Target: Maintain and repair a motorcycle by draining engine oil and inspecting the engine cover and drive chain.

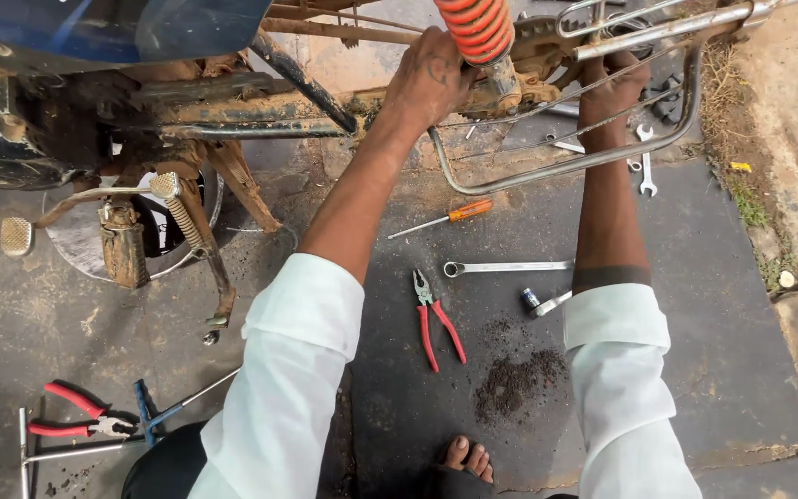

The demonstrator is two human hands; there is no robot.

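Your bare foot (468, 456) rests on the mat; your left hand (431, 79) grips the rusty frame beneath the upright orange shock spring (476, 30), and your right hand (613, 92) clasps the chrome rack (584, 159)

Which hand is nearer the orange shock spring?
Left. The left hand grips the frame right beside the orange shock spring; the right hand is farther off, on the chrome carrier rack.

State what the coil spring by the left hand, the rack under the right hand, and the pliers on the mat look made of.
Coil spring: likely steel, glossy orange paint. Rack: bent metal rod, shiny plated finish, slightly dulled. Pliers: grey metal jaws, red handles that look plastic or rubber coated.
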